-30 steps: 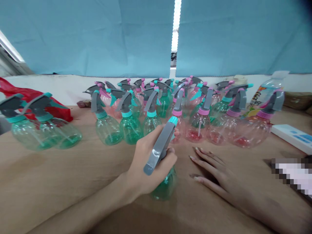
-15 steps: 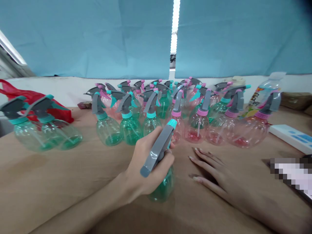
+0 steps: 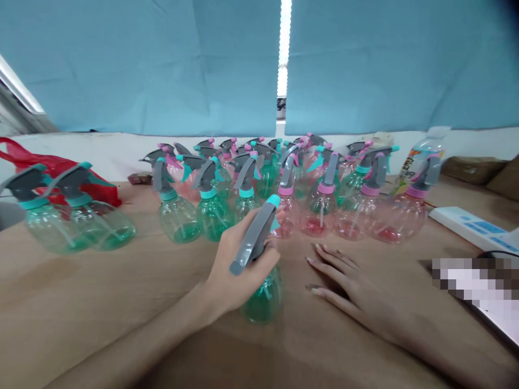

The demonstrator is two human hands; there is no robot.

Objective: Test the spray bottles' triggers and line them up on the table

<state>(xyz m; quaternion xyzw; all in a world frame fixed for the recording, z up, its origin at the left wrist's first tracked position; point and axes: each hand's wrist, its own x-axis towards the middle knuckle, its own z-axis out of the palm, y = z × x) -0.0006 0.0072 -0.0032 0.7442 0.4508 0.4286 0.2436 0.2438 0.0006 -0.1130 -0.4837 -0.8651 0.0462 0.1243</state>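
My left hand [image 3: 239, 270] is wrapped round the neck of a green spray bottle [image 3: 263, 302] with a grey and turquoise head, near the table's middle. The bottle looks upright, its nozzle pointing away. My right hand [image 3: 344, 281] lies on the wooden table [image 3: 162, 324] to the right of it, fingers spread and holding nothing. Just beyond my hands runs a row of spray bottles, green ones [image 3: 214, 216] on the left and pink ones [image 3: 318, 219] on the right, with coloured liquid in the bottom.
Two green bottles [image 3: 101, 224] stand at the left before a red plastic bag [image 3: 60, 167]. More spray bottles crowd behind the row. At the right are a labelled clear bottle [image 3: 427, 148], a white power strip [image 3: 470, 224] and a blurred flat device [image 3: 478, 297].
The view has shifted slightly, so most things appear a little further left. My left hand and the green bottle it holds also appear slightly higher. My right hand stays spread on the table.
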